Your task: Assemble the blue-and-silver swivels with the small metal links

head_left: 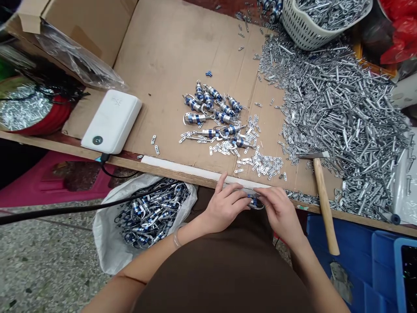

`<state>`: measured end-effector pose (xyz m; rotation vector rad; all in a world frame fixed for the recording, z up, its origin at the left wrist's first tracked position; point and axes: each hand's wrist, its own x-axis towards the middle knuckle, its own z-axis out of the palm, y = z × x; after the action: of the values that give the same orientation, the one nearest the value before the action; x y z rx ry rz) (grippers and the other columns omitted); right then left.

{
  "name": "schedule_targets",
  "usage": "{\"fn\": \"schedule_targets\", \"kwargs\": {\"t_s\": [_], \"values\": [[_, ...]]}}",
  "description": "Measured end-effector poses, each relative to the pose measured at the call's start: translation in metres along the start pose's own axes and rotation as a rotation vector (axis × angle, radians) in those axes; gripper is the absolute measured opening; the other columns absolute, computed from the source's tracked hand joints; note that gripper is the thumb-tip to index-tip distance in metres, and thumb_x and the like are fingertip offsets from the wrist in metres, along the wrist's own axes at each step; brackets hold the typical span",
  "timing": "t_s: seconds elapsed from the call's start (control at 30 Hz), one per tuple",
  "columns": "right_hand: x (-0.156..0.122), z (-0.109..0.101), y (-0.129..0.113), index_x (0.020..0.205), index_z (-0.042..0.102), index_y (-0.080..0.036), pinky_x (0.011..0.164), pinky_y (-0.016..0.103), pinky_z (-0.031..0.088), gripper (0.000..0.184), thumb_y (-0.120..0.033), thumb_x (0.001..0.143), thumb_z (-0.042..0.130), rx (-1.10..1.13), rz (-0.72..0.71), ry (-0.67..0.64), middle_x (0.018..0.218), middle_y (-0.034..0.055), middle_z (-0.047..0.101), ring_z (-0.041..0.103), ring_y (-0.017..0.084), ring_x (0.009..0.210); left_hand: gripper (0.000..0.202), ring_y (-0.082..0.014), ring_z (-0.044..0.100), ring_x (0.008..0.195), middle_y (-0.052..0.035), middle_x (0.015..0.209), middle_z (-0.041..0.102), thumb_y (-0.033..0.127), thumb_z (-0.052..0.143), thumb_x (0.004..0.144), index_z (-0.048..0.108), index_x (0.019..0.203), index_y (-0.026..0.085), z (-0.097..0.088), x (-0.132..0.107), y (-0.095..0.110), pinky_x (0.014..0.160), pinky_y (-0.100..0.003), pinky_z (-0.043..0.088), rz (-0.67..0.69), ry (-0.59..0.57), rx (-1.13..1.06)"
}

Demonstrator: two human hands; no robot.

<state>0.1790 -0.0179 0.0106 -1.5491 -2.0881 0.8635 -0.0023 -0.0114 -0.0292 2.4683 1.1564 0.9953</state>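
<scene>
My left hand and my right hand meet at the table's near edge, both gripping a small blue-and-silver metal assembly. Their fingers hide most of it. Just ahead lies a loose cluster of similar blue-banded assemblies with metal rings on the cardboard sheet. Small perforated aluminium strips are scattered between that cluster and my right hand. A large heap of silver metal pieces spreads across the right side.
A wooden-handled hammer lies over the table's edge to the right. Below on the left, a white sack holds many blue assemblies. A white power bank and its black cable sit left, a white basket far ahead, a blue crate below right.
</scene>
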Motion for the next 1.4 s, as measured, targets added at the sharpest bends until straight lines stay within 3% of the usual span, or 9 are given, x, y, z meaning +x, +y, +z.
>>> {"fn": "schedule_targets", "kwargs": {"t_s": [0.13,0.27,0.43,0.83,0.93,1.07,1.2,1.3,1.4], "values": [[-0.001,0.009,-0.007,0.102,0.057,-0.022,0.077,0.031,0.039,0.022,-0.016,0.086,0.043,-0.046,-0.03,0.102,0.084,0.002,0.061,0.052,0.014,0.081,0.008,-0.0144,0.056,0.09,0.0042,0.08,0.068,0.026,0.056,0.084,0.061,0.083,0.02,0.0,0.0,0.001,0.11,-0.05,0.014,-0.004,0.011,-0.005],[-0.001,0.018,-0.015,0.084,0.057,-0.022,0.079,0.034,0.03,0.006,-0.027,0.083,0.053,-0.086,0.137,0.205,0.079,-0.0018,0.062,0.051,0.014,0.078,0.006,-0.0161,0.055,0.092,0.0042,0.078,0.067,0.025,0.057,0.083,0.061,0.081,0.02,-0.001,0.0,0.001,0.109,-0.051,0.016,-0.013,0.011,0.003],[-0.001,0.023,-0.017,0.078,0.059,-0.023,0.073,0.035,0.025,0.015,-0.035,0.083,0.051,-0.241,0.357,0.161,0.086,0.0008,0.056,0.044,0.019,0.085,0.004,-0.0186,0.053,0.096,0.0034,0.076,0.065,0.025,0.06,0.081,0.063,0.082,0.024,0.0,-0.002,0.001,0.105,-0.054,0.022,-0.048,0.033,0.017],[0.018,0.006,-0.009,0.077,0.055,-0.024,0.077,0.037,0.028,0.01,-0.034,0.078,0.053,-0.106,0.334,-0.033,0.089,0.0013,0.054,0.044,0.021,0.089,0.005,-0.0176,0.053,0.094,0.0036,0.074,0.064,0.028,0.06,0.081,0.064,0.082,0.025,0.0,-0.001,0.0,0.106,-0.054,0.021,-0.043,0.033,0.028],[0.016,-0.007,0.007,0.081,0.054,-0.023,0.079,0.039,0.031,0.018,-0.041,0.079,0.049,-0.098,0.388,0.198,0.088,0.0028,0.056,0.047,0.022,0.087,0.005,-0.018,0.053,0.093,0.0032,0.074,0.063,0.029,0.061,0.08,0.063,0.081,0.025,0.0,-0.001,0.0,0.105,-0.055,0.021,-0.037,0.025,0.027],[0.012,-0.038,0.054,0.106,0.053,-0.017,0.083,0.052,0.029,0.05,-0.052,0.071,0.054,-0.456,0.683,0.607,0.108,0.0166,0.051,0.042,0.036,0.103,0.004,-0.0177,0.054,0.093,0.0029,0.074,0.063,0.027,0.062,0.079,0.063,0.081,0.024,0.0,-0.001,0.0,0.105,-0.055,0.022,-0.044,0.018,0.019],[0.004,-0.053,0.08,0.104,0.056,-0.011,0.075,0.047,0.036,0.047,-0.048,0.076,0.045,-0.527,0.708,0.513,0.099,0.0193,0.055,0.049,0.034,0.094,0.003,-0.0172,0.055,0.093,0.003,0.074,0.064,0.027,0.062,0.079,0.063,0.08,0.025,-0.002,0.0,0.001,0.106,-0.055,0.022,-0.057,0.011,0.026],[-0.01,-0.044,0.058,0.103,0.057,-0.014,0.066,0.037,0.041,0.04,-0.043,0.083,0.037,-0.499,0.567,0.489,0.088,0.0144,0.06,0.055,0.027,0.082,0.003,-0.0173,0.055,0.093,0.0031,0.075,0.064,0.027,0.062,0.079,0.064,0.08,0.025,-0.002,0.0,0.001,0.105,-0.055,0.023,-0.055,0.004,0.03],[-0.032,-0.031,0.02,0.109,0.056,-0.021,0.06,0.029,0.045,0.033,-0.037,0.087,0.038,-0.389,0.347,0.218,0.085,0.0077,0.065,0.061,0.02,0.072,0.004,-0.0175,0.056,0.092,0.0032,0.075,0.064,0.027,0.063,0.079,0.064,0.08,0.024,-0.001,0.0,0.001,0.105,-0.055,0.023,-0.049,0.018,0.028]]}}
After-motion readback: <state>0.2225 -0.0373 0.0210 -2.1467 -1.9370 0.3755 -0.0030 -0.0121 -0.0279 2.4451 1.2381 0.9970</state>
